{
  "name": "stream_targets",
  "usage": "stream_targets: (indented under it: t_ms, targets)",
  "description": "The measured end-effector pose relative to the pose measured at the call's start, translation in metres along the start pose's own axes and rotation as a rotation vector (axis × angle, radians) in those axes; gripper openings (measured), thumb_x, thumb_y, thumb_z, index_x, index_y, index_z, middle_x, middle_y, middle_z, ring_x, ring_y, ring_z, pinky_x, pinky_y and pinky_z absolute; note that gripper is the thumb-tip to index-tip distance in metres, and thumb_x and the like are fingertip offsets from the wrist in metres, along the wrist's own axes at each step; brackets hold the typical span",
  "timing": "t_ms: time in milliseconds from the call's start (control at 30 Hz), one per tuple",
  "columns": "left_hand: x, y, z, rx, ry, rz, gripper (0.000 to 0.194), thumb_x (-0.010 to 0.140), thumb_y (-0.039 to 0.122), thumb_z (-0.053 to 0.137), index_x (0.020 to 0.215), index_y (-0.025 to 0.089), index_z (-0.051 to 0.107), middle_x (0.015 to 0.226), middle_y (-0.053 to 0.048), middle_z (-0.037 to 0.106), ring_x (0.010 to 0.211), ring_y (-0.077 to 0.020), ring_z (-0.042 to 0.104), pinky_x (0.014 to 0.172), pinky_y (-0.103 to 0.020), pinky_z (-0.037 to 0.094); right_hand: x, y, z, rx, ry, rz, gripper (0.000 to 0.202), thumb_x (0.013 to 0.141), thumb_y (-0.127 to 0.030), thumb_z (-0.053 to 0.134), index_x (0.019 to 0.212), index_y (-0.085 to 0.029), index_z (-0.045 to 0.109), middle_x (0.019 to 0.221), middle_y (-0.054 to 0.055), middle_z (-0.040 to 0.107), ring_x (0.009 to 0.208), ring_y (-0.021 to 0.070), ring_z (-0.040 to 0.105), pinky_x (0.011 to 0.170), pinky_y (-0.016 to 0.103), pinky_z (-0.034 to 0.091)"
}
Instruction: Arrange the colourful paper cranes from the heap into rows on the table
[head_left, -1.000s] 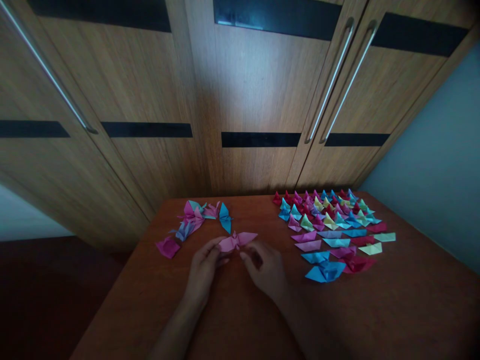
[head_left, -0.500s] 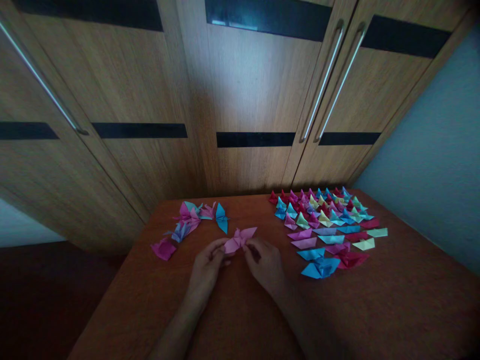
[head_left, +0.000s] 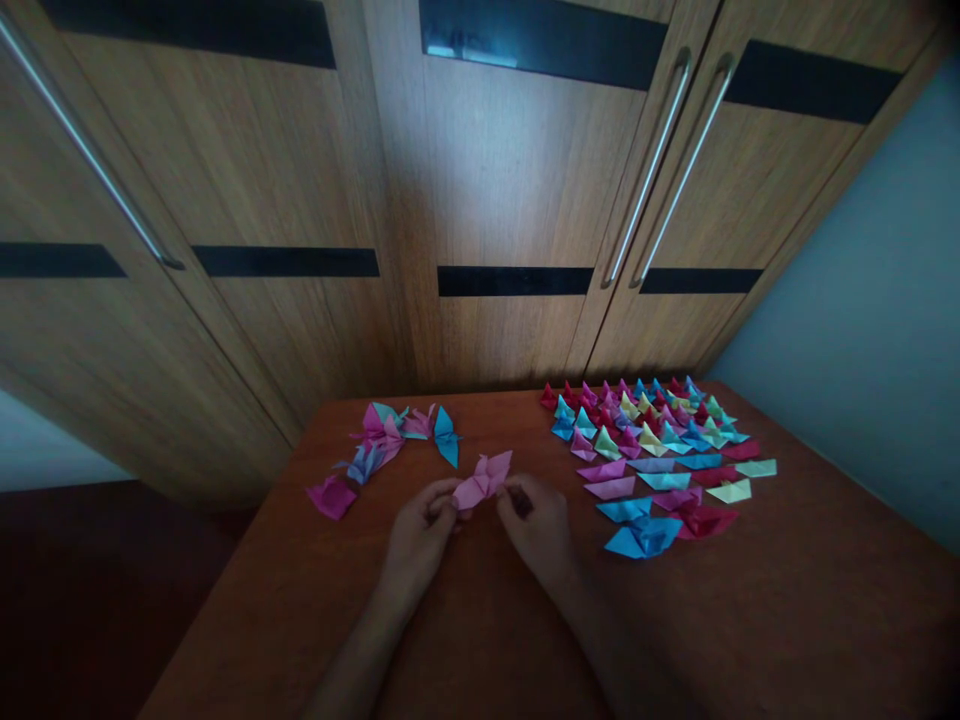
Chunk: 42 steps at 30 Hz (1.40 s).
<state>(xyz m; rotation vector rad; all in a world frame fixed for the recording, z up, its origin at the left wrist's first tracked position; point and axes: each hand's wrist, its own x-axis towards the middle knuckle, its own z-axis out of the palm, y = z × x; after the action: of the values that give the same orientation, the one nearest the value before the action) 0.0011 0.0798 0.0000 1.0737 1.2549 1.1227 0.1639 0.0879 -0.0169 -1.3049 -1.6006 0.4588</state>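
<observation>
A pink folded-paper figure (head_left: 482, 481) with spread, wing-like flaps is held just above the brown table (head_left: 465, 630). My left hand (head_left: 421, 530) pinches its left end between thumb and fingers. At its right side, the closed fingers of my right hand (head_left: 538, 525) grip the edge of the paper. Left of it lie several folded figures, among them a blue one (head_left: 446, 437), a light purple one (head_left: 364, 463) and a magenta one (head_left: 331, 497).
Rows of small colourful paper boats (head_left: 649, 437) cover the table's right rear, with flatter folded pieces (head_left: 610, 488) and larger blue ones (head_left: 643, 536) in front. A wooden wardrobe (head_left: 510, 180) stands behind the table, and a pale wall (head_left: 855, 330) rises at right.
The pink figure has tilted and turned slightly in my hands. My right hand's fingers have moved a little outward to its right edge. The camera view has shifted slightly.
</observation>
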Motion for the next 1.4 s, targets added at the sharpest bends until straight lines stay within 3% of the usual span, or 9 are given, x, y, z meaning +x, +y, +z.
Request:
stream_targets:
  t_ms: [333,833,1100,1267,1400]
  targets:
    - [-0.004,0.004,0.001,-0.199,-0.172,-0.166,0.037,0.077,0.032,0.068,0.111,0.018,0.064,0.106,-0.01,0.071,0.088,-0.0192,0.069,0.074,-0.025,0.05,-0.006,-0.003,0.002,0.009,-0.122,-0.116,0.014,0.082,-0.021,0.05,0.069,-0.02,0.058,0.066,0.0,0.06,0.059,0.0122,0.054,0.056,0.022,0.039]
    - [0.0,-0.001,-0.002,-0.188,-0.163,-0.145,0.035,0.074,0.027,0.071,0.107,0.018,0.066,0.099,-0.009,0.073,0.083,-0.018,0.07,0.069,-0.023,0.05,-0.004,-0.004,0.0,0.014,-0.056,-0.108,0.016,0.081,-0.023,0.052,0.065,-0.021,0.054,0.061,-0.001,0.056,0.055,0.0117,0.05,0.053,0.021,0.038]
    - [-0.004,0.003,-0.002,-0.278,-0.146,-0.143,0.038,0.081,0.039,0.063,0.111,0.017,0.06,0.107,-0.011,0.07,0.087,-0.022,0.07,0.071,-0.027,0.051,-0.002,-0.004,-0.005,-0.046,-0.018,-0.095,0.016,0.084,-0.024,0.051,0.069,-0.021,0.055,0.062,-0.001,0.057,0.054,0.0118,0.052,0.053,0.022,0.037]
    - [-0.003,0.003,-0.003,-0.28,-0.13,-0.173,0.041,0.084,0.05,0.054,0.105,0.015,0.062,0.103,-0.012,0.071,0.083,-0.0214,0.07,0.069,-0.028,0.051,-0.009,-0.009,-0.023,-0.176,0.037,-0.171,0.012,0.084,-0.021,0.052,0.075,-0.021,0.058,0.067,0.003,0.062,0.06,0.0147,0.056,0.058,0.025,0.04]
    - [-0.003,0.001,-0.003,-0.212,-0.168,-0.187,0.038,0.085,0.046,0.054,0.104,0.015,0.061,0.1,-0.013,0.072,0.084,-0.0205,0.068,0.072,-0.029,0.049,-0.03,-0.014,-0.066,-0.293,0.139,-0.251,0.006,0.083,-0.02,0.057,0.08,-0.022,0.062,0.07,0.004,0.065,0.062,0.0156,0.059,0.059,0.026,0.043]
